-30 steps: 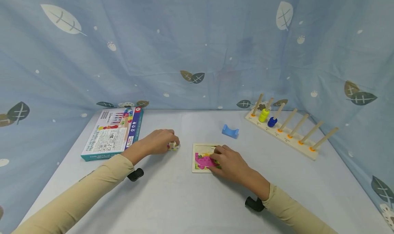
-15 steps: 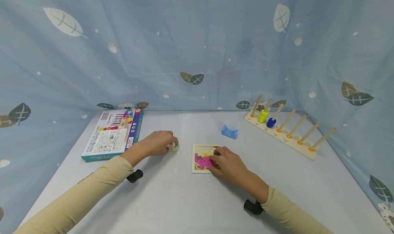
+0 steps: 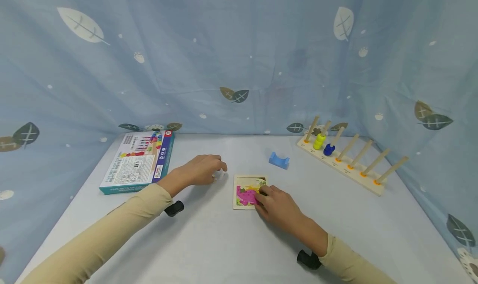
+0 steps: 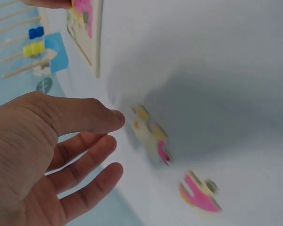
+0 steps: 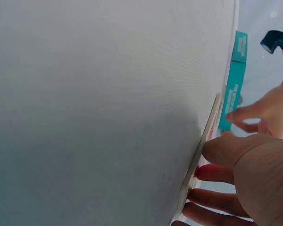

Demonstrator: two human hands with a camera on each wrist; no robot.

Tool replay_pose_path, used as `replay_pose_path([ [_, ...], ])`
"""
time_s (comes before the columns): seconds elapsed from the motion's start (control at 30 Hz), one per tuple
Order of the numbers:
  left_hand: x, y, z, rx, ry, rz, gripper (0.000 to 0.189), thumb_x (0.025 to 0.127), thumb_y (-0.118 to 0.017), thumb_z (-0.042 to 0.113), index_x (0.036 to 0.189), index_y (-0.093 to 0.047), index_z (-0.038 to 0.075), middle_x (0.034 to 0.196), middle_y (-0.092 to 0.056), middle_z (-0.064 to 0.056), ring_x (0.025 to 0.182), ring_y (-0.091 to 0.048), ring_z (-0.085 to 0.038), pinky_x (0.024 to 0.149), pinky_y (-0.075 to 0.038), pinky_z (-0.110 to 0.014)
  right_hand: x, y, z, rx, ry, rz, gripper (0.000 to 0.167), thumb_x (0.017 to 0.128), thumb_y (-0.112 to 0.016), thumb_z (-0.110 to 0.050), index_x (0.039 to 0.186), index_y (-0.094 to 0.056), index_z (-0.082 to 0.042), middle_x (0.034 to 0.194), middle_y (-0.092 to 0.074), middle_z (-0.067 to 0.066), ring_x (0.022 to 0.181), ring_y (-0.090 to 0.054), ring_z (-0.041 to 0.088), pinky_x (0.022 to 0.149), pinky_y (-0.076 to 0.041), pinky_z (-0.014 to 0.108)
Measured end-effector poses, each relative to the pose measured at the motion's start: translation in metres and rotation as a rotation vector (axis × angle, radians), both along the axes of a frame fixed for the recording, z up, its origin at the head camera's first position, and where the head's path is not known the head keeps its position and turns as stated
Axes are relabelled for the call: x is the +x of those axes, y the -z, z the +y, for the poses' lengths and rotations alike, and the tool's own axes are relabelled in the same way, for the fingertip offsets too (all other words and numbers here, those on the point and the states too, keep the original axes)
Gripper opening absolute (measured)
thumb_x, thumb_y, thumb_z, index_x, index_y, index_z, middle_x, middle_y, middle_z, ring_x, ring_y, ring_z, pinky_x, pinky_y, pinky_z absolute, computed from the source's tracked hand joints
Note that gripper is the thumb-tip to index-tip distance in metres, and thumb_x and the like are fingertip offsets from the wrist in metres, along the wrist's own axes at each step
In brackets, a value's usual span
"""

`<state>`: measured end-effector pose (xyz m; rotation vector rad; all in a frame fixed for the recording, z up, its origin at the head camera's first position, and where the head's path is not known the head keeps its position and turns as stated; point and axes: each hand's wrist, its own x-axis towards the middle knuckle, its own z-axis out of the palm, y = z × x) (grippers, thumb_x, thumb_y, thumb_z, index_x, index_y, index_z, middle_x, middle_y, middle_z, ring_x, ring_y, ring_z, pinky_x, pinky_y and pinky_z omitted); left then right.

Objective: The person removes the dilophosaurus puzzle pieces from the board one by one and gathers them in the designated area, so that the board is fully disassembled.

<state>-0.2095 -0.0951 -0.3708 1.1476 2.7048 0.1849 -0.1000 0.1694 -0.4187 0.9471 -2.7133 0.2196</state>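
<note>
Left hand (image 3: 201, 171) relaxed, empty, by loose pieces (image 4: 205, 201) — right hand (image 3: 281, 211), fingers extended, likely steadies puzzle board (image 3: 244, 181) from right.

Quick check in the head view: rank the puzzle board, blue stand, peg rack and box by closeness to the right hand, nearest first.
1. Puzzle board, touched by the right hand, in the middle.
2. Blue stand, beyond it, slightly right.
3. Peg rack, at the far right.
4. Box, left of the left hand.
</note>
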Motion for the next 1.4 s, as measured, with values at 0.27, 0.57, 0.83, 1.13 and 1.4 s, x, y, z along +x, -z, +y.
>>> replay_pose_path([
  [0.27,-0.005,0.001,0.024,0.002,0.067,0.011,0.038,0.084,-0.074,0.0,0.12,-0.072,0.01,0.106,-0.065,-0.006,0.097,-0.064,-0.02,0.078,-0.053,-0.037,0.002,0.003,0.004,0.005,0.0,-0.021,0.032,0.087,-0.078,-0.028,0.113,-0.076,-0.009,0.115,-0.068,0.011,0.1,-0.066,0.025,0.082,-0.056,0.038],
  [0.57,-0.011,0.0,0.058,-0.016,0.109,0.035,0.035,0.085,-0.077,0.009,0.119,-0.072,0.013,0.106,-0.066,-0.004,0.097,-0.064,-0.018,0.081,-0.052,-0.035,0.003,0.001,0.006,0.02,0.006,-0.033,0.038,0.086,-0.079,-0.028,0.117,-0.074,-0.007,0.119,-0.067,0.012,0.106,-0.065,0.026,0.085,-0.056,0.039],
  [0.83,-0.014,0.005,0.081,-0.018,0.126,0.014,0.032,0.087,-0.077,0.017,0.118,-0.073,0.014,0.105,-0.066,-0.002,0.096,-0.063,-0.015,0.082,-0.052,-0.034,0.004,0.002,0.006,0.018,-0.019,-0.023,0.032,0.085,-0.081,-0.028,0.11,-0.076,-0.009,0.112,-0.066,0.009,0.1,-0.064,0.024,0.081,-0.057,0.035],
  [1.13,-0.016,0.01,0.097,-0.014,0.168,0.004,0.028,0.091,-0.073,0.021,0.118,-0.073,0.015,0.105,-0.066,-0.001,0.094,-0.062,-0.013,0.082,-0.052,-0.032,0.005,0.005,0.008,0.013,-0.029,0.03,0.028,0.084,-0.082,-0.028,0.104,-0.077,-0.01,0.102,-0.068,0.006,0.095,-0.065,0.022,0.079,-0.057,0.034],
  [1.4,-0.018,0.015,0.104,-0.019,0.174,0.011,0.025,0.091,-0.073,0.022,0.116,-0.073,0.015,0.104,-0.067,0.0,0.092,-0.061,-0.012,0.082,-0.051,-0.031,0.006,0.006,0.008,0.032,-0.047,0.043,0.026,0.085,-0.08,-0.025,0.104,-0.076,-0.008,0.101,-0.067,0.005,0.094,-0.065,0.023,0.079,-0.056,0.034],
])
